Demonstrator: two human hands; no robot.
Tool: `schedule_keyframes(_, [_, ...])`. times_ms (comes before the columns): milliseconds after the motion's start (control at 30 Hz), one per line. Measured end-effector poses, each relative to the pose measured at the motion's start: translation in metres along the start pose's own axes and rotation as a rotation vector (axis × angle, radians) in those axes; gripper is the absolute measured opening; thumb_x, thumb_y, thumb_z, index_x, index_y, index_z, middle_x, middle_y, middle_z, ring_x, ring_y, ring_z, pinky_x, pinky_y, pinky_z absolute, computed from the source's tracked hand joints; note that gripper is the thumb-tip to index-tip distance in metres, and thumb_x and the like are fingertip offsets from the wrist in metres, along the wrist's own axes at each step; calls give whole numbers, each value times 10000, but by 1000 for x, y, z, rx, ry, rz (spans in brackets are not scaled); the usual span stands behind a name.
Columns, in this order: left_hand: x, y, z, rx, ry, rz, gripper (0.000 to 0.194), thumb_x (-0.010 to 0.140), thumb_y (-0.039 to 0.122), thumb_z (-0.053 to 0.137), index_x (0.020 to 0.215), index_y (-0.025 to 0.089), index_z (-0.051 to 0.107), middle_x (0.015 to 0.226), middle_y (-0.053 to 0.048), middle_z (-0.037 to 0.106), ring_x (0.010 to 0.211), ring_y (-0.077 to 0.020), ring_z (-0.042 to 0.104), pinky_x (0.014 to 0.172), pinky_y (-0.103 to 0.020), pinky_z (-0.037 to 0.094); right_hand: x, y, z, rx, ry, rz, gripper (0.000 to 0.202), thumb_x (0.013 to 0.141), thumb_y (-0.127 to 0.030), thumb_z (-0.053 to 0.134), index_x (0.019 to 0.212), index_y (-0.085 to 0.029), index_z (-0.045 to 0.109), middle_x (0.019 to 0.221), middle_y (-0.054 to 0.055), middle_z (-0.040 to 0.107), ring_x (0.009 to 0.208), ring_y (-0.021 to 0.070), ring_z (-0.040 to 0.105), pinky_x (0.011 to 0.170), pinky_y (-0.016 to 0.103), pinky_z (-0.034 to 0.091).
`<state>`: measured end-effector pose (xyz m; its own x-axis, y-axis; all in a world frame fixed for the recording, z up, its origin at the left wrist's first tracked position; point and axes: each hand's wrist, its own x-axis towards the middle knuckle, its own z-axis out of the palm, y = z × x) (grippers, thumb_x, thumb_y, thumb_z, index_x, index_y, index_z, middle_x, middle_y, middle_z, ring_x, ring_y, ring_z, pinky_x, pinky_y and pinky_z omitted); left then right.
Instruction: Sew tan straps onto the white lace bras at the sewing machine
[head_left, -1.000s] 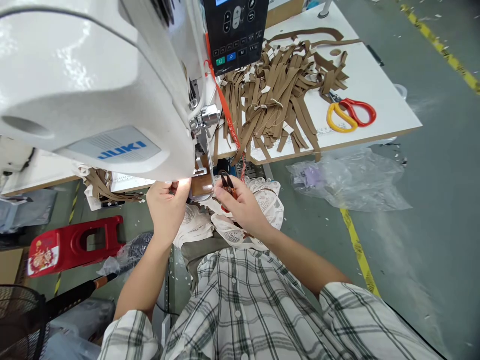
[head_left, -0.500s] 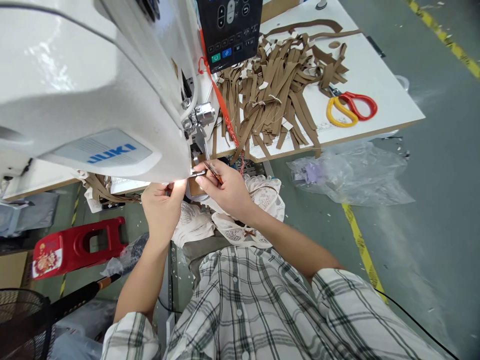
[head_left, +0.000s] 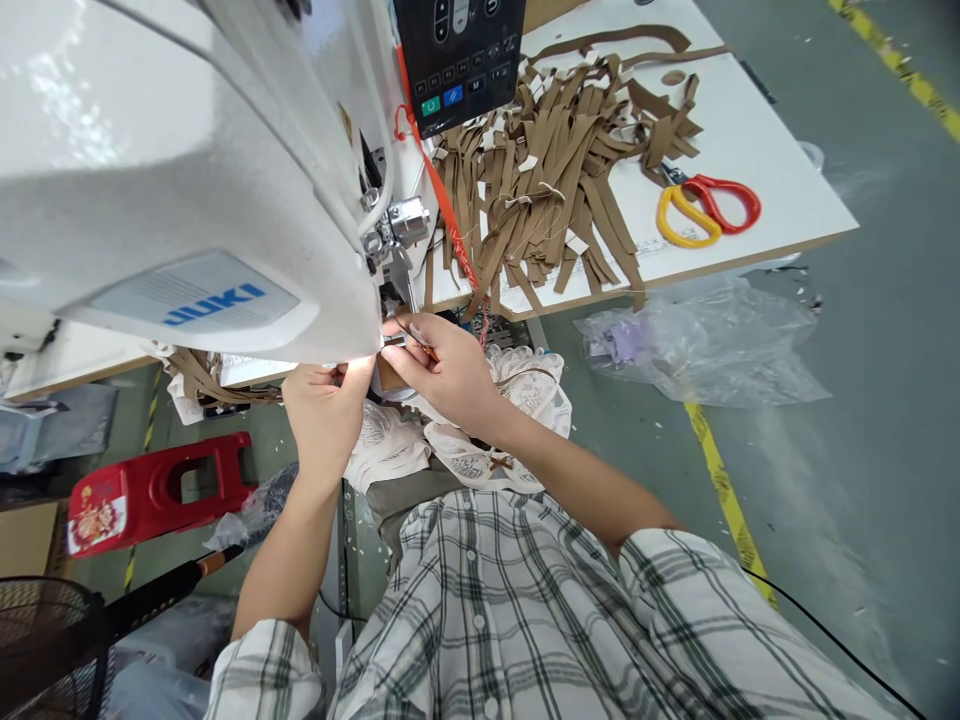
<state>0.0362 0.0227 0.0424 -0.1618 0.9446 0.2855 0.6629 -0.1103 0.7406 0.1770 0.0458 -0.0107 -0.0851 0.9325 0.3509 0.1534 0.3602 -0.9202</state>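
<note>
Under the head of a white JUKI sewing machine (head_left: 214,300), both hands work close together. My left hand (head_left: 326,415) is closed in a pinch at the lit edge beneath the machine head; what its fingertips hold is hidden. Just right of it, my right hand (head_left: 454,375) is closed around a thin, dark, pointed tool (head_left: 427,350) with an orange-brown part, its exact kind unclear. The fingertips are near the needle area, partly covered by the machine head. Below the hands, white lace bras (head_left: 469,458), one with a small brown bow, hang over my lap.
Brown fabric straps (head_left: 555,190) are heaped on the white table (head_left: 780,170), beside scissors (head_left: 705,210) with red and yellow handles. A control panel (head_left: 461,65) overhangs the straps. A red stool (head_left: 161,495) and a fan (head_left: 52,650) stand at left; a plastic bag (head_left: 712,340) lies right.
My right hand has shifted slightly left, its fingertips closer to my left hand, and the tool in it has turned a little. My left hand stays nearly where it was.
</note>
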Motion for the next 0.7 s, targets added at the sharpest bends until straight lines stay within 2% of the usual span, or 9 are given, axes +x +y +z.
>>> schedule_keyframes(100, [0,0,0,38,11,11,265,822,253,685,591,169,585,557,52,478,571,-97,437,594,-232,384,1,5,2,-119,62,-132,196,949,-308,570,1091,-209,662,929,21,693,879,155,629,800,270,459])
schedule_keyframes(200, [-1,-4,1,102,37,41,308,839,284,689,572,165,592,539,47,509,539,-94,453,559,-234,366,3,13,5,-258,86,-232,188,973,-312,527,1047,-215,670,896,40,690,851,172,625,760,290,447])
schedule_keyframes(300, [-4,-11,0,279,111,197,269,856,317,692,630,172,683,534,32,583,531,-110,515,553,-243,374,5,17,8,-291,92,-248,180,966,-308,513,982,-207,660,830,39,663,784,172,597,701,296,411])
schedule_keyframes(400, [-11,-16,-6,437,145,443,128,881,286,686,856,186,762,651,1,709,615,-136,641,597,-237,433,0,13,3,-180,61,-196,143,926,-287,535,866,-193,626,759,12,607,733,147,550,680,280,375])
schedule_keyframes(467, [-16,-17,-11,458,82,636,157,892,217,670,1030,180,735,879,-48,785,759,-156,718,675,-232,488,-10,8,-10,-48,-97,-79,153,901,-259,540,769,-189,570,684,-20,533,658,116,486,639,261,344])
schedule_keyframes(533, [-20,-18,-15,429,-55,838,245,880,164,672,1125,162,688,1099,-103,771,848,-170,740,699,-238,512,-27,4,-31,157,-389,96,165,882,-242,550,728,-187,526,637,-46,466,592,89,420,584,240,317])
schedule_keyframes(600, [-18,-19,-16,382,-235,1012,280,866,159,693,1144,147,665,1168,-122,750,835,-172,744,660,-249,515,-46,7,-59,421,-670,271,175,862,-277,590,733,-181,520,625,-55,448,557,75,390,534,225,306])
schedule_keyframes(633, [-16,-20,-15,358,-311,1069,275,868,171,698,1140,145,660,1133,-113,761,801,-166,741,632,-250,509,-54,10,-73,549,-735,341,215,848,-319,622,725,-179,514,615,-57,442,539,70,378,509,222,298])
schedule_keyframes(700, [-8,-23,-13,311,-356,1117,230,878,208,702,1101,164,665,987,-73,786,730,-155,729,610,-250,505,-66,22,-98,765,-687,461,339,815,-419,679,679,-191,467,558,-75,388,475,57,314,448,220,244])
